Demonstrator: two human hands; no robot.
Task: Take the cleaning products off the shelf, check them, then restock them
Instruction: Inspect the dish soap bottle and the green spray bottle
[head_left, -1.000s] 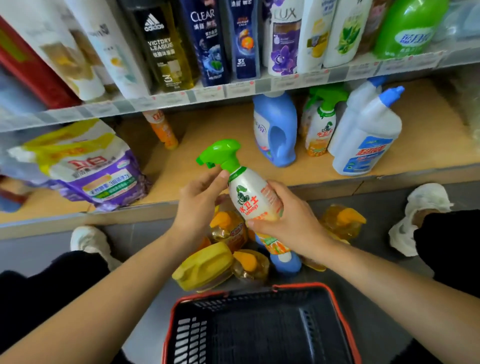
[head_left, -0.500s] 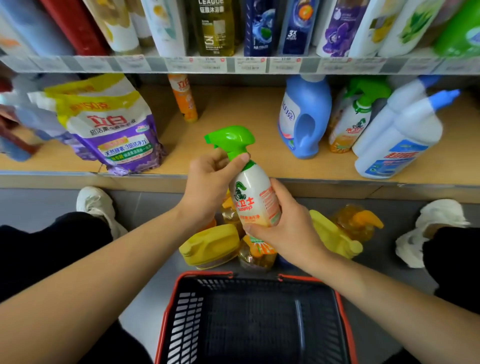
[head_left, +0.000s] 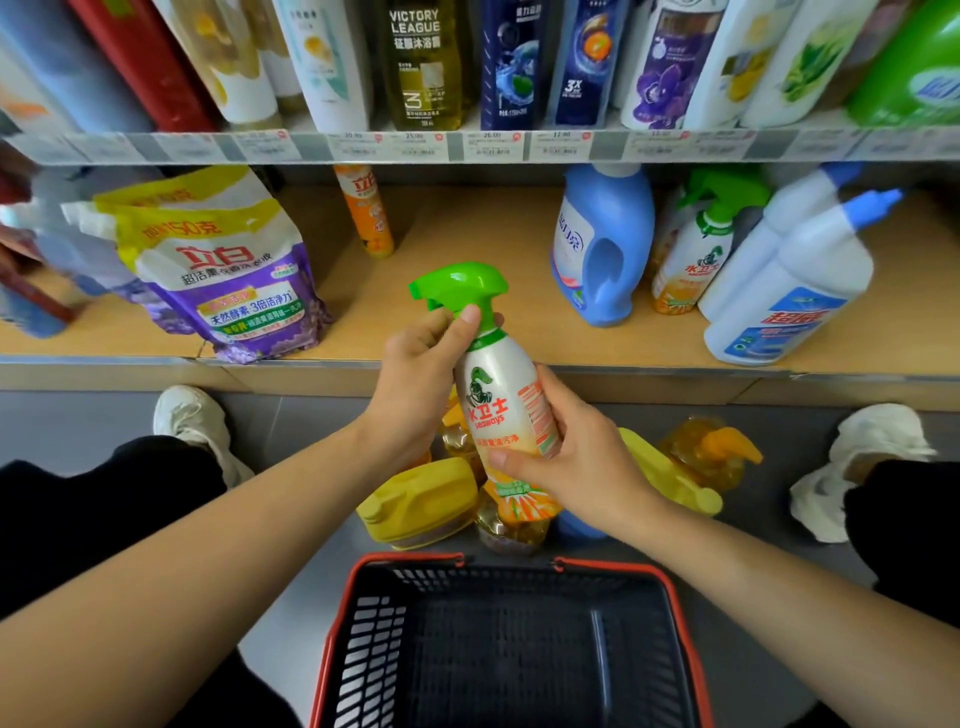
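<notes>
Mid-check: my left hand (head_left: 415, 384) pinched the spray bottle (head_left: 501, 410) neck, right hand (head_left: 582, 457) gripped its body; next, I judged, restock onto shelf (head_left: 467, 234) beyond

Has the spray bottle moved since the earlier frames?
No: the spray bottle stays above the floor bottles, before the shelf edge; only the camera shifted.

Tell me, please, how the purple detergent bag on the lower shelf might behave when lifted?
The purple detergent bag is a creased soft pouch, so probably floppy. It bulges full, so likely heavy for its size.
</notes>
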